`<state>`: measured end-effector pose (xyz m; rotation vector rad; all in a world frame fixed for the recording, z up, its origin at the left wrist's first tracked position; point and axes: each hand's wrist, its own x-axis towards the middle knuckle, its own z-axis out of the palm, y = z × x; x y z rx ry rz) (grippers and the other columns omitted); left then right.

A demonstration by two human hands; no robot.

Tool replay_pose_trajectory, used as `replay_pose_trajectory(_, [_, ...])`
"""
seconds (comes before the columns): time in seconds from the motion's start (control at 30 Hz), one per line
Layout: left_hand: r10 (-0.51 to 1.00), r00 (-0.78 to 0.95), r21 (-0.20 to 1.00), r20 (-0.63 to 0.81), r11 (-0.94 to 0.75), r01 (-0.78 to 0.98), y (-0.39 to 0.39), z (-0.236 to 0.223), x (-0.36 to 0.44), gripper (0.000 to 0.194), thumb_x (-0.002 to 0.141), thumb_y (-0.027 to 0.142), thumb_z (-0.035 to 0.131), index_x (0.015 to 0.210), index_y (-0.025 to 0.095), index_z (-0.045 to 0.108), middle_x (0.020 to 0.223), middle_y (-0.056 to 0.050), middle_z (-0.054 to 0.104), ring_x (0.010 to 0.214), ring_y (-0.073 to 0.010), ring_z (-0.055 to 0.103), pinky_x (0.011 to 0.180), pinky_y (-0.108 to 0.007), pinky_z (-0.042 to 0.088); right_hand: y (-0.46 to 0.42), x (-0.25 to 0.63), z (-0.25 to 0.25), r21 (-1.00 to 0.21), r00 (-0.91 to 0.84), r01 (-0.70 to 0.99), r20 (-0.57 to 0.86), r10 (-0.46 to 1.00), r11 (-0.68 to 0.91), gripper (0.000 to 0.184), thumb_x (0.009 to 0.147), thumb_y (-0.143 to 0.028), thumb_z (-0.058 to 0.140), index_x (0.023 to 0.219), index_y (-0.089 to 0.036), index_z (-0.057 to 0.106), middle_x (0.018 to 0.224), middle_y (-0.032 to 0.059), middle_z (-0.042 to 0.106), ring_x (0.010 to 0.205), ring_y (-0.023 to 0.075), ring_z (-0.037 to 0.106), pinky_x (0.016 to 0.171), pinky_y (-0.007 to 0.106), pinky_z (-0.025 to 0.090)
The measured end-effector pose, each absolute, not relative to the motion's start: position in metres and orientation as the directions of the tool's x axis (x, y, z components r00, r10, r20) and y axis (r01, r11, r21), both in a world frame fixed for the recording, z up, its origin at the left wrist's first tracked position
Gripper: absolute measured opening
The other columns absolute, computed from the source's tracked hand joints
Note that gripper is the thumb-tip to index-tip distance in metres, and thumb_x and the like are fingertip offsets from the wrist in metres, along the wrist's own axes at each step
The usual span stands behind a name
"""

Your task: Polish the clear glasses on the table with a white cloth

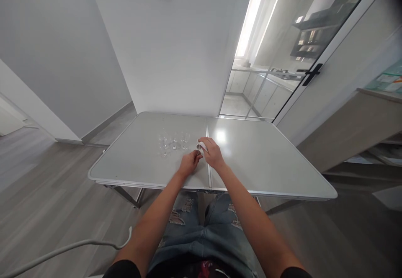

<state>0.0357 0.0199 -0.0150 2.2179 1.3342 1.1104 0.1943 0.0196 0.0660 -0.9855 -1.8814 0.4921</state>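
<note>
Over the middle of the table, my two hands meet close together. My left hand (189, 163) has its fingers closed round the base of a small clear glass (198, 153), mostly hidden by my fingers. A white cloth (202, 145) is pinched in my right hand (214, 154), with its folded edge against the upper part of that glass. Just left of my hands, several small clear stemmed glasses (174, 140) stand in a loose group; their see-through outlines are hard to tell apart.
The pale folding table (257, 156) has a metal rim and a centre seam. A white wall (182, 60) rises behind it. To the right are a glass door with a black handle (311, 75) and a wooden shelf (354, 131). A white cable (84, 243) hangs at lower left.
</note>
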Motion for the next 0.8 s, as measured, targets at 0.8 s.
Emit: replay_pose_trajectory(0.8, [0.781, 0.065, 0.737, 0.621, -0.609, 0.293, 0.025, -0.009, 0.031, 0.044, 0.096, 0.056, 0.048, 0.117, 0.019, 0.059, 0.109, -0.011, 0.054, 0.099, -0.0218, 0.052, 0.086, -0.034, 0.046, 0.001, 0.146, 0.016, -0.885, 0.181, -0.443, 0.07, 0.981, 0.145, 0.019, 0.08, -0.04, 0.062, 0.086, -0.023, 0.058, 0.083, -0.0025, 0.058, 0.078, 0.0125, 0.058, 0.068, 0.021, 0.048])
